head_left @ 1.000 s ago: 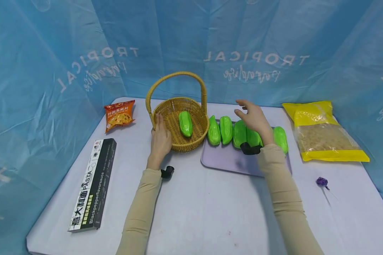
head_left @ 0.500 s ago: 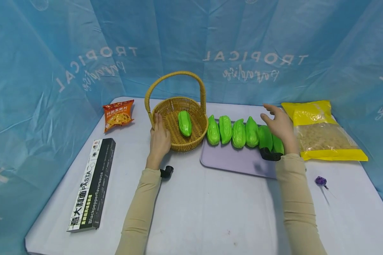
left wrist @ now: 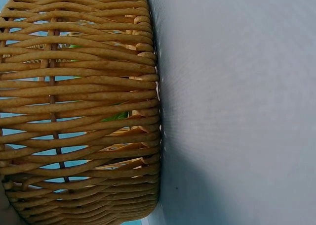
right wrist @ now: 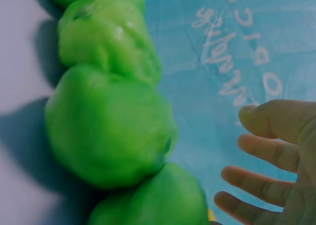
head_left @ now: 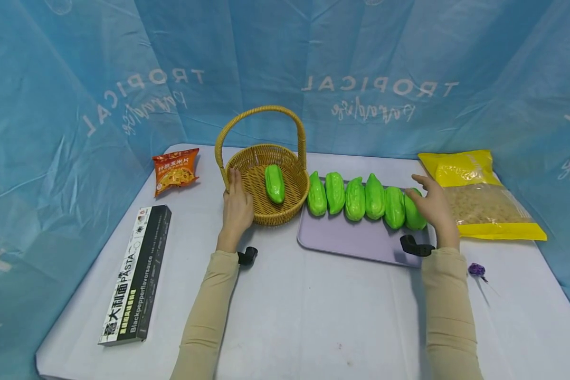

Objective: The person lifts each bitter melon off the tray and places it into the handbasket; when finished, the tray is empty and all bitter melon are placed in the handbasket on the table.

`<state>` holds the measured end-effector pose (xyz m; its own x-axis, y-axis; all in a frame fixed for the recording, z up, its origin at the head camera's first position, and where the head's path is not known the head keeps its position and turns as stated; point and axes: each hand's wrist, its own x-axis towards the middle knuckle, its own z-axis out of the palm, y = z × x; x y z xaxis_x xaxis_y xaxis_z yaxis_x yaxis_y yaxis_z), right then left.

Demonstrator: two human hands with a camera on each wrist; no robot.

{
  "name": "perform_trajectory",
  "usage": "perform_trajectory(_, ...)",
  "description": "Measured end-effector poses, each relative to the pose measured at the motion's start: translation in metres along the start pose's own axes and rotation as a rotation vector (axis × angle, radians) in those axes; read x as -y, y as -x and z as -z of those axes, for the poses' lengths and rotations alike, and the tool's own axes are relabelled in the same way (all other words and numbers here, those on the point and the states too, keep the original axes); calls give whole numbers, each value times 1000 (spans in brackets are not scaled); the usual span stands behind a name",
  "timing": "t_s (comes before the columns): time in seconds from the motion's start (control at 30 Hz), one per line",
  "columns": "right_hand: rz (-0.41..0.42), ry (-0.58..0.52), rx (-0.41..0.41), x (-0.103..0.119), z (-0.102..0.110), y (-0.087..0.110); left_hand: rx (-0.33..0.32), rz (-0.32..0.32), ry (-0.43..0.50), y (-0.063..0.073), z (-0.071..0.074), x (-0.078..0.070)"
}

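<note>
My left hand (head_left: 237,211) rests with straight fingers against the left side of the wicker basket (head_left: 292,207), which has a tall arched handle. In the left wrist view the woven wall of the basket (left wrist: 98,94) fills the left half. One long, ridged green vegetable (head_left: 275,183) lies inside the basket. Several like it stand in a row on a pale purple tray (head_left: 342,237). My right hand (head_left: 438,211) is above the row's right end, fingers spread, nearest the rightmost green vegetable (head_left: 414,211). In the right wrist view that hand (right wrist: 286,160) holds nothing.
An orange snack bag (head_left: 176,171) and a long pasta box (head_left: 135,274) lie left of the basket. A yellow bag (head_left: 484,203) lies right of the tray, with a purple lollipop (head_left: 476,269) in front of it. Blue cloth (head_left: 285,68) hangs around the table.
My right hand has moved right along the row of vegetables, then lowered and come nearer, to its right end. My left hand has stayed at the basket.
</note>
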<state>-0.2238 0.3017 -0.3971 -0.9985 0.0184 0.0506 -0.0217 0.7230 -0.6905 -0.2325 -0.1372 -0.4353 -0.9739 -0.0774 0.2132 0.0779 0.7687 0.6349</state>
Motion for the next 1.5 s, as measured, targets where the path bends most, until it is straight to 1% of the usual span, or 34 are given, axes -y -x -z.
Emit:
perform_trajectory(0.2,-18,27,3,-13,-4,8,2,-3,-5,0,0,0)
perform_trajectory(0.4,-17,65,-2,-19,-8,13,0,2,0,0,0,0)
perform_trajectory(0.7,-61,78,33,-20,-11,13,-6,1,2,-1,-1,0)
perform_trajectory(1.0,-76,85,47,-23,-14,10,-18,7,6,-1,-1,0)
perform_trajectory(1.13,-78,74,19,-24,-15,11,-21,12,5,-1,-1,0)
perform_trajectory(1.33,-78,21,-57,-23,-15,12,-25,-16,18,-1,-1,1)
perform_trajectory(1.5,-77,-10,-96,-20,-12,12,-13,-17,20,-1,0,1)
